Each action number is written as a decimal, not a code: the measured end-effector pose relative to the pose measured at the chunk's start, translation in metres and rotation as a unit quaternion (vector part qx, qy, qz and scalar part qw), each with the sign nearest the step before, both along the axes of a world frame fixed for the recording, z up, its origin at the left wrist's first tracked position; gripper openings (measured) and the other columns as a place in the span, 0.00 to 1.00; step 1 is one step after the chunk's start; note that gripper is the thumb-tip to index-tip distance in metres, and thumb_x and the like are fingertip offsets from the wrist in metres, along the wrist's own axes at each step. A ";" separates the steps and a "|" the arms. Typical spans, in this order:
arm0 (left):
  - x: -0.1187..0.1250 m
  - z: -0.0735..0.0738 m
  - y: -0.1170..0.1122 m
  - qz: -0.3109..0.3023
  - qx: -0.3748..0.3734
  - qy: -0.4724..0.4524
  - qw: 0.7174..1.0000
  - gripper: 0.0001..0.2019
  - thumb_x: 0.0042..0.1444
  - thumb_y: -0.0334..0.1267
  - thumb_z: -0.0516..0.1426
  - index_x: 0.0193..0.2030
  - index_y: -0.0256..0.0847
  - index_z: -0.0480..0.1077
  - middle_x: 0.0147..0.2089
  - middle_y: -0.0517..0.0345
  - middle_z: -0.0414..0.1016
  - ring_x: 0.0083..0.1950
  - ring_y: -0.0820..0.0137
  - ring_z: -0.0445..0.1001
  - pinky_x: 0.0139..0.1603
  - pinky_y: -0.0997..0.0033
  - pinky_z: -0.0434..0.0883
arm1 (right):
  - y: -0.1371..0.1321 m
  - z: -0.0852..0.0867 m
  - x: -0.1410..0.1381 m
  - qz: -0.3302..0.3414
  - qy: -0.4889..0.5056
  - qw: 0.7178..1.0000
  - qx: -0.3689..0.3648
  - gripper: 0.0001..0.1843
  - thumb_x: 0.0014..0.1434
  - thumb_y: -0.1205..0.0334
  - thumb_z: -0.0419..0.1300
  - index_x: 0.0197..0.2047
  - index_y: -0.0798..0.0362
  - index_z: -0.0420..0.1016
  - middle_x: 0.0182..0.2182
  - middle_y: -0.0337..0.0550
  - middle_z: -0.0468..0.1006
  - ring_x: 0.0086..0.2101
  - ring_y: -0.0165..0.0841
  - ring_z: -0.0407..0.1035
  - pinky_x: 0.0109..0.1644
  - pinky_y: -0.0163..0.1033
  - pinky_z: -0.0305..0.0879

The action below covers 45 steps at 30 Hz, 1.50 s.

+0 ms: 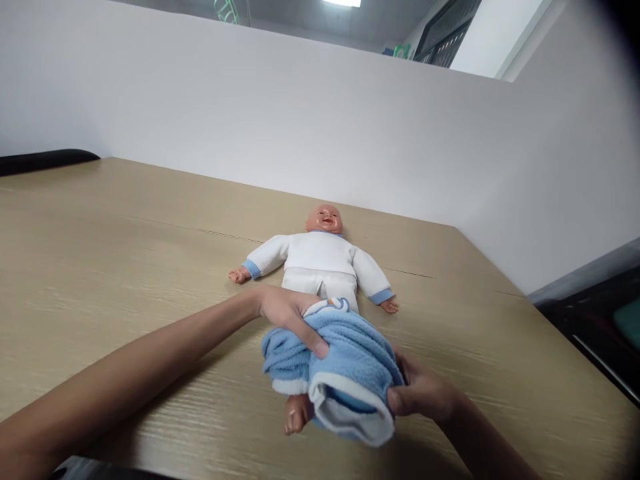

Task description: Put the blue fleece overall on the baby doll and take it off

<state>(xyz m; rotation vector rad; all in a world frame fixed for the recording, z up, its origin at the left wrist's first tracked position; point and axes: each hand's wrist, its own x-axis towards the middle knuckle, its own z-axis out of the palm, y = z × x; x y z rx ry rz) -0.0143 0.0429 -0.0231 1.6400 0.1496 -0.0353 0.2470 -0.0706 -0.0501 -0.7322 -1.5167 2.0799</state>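
Note:
A baby doll (320, 257) in a white top with blue cuffs lies on its back, head away from me. Light-blue terry trousers (350, 353) with white hems are bunched around its lower legs. One bare foot (297, 413) sticks out of the left trouser leg; the other leg opening gapes towards me with no foot showing. My left hand (295, 317) grips the trousers from above, thumb on the cloth near the waist. At the right trouser leg, my right hand (420, 387) pinches the fabric beside the hem, some of its fingers hidden behind it.
The doll lies on a wooden table (150, 253) with a seam across it. A white partition (250, 113) rises behind the table. Dark objects stand beyond the right edge, and a black curved thing (50, 160) is at the far left.

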 end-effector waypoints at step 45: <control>0.004 0.027 -0.024 0.071 0.130 0.039 0.988 0.16 0.52 0.45 0.66 0.45 0.40 0.76 0.45 0.57 0.79 0.49 0.59 0.77 0.55 0.60 0.74 | -0.044 0.045 -0.048 -0.217 -0.016 0.976 0.018 0.32 0.44 0.43 0.80 0.49 0.49 0.84 0.38 0.44 0.85 0.41 0.43 0.80 0.50 0.46 0.78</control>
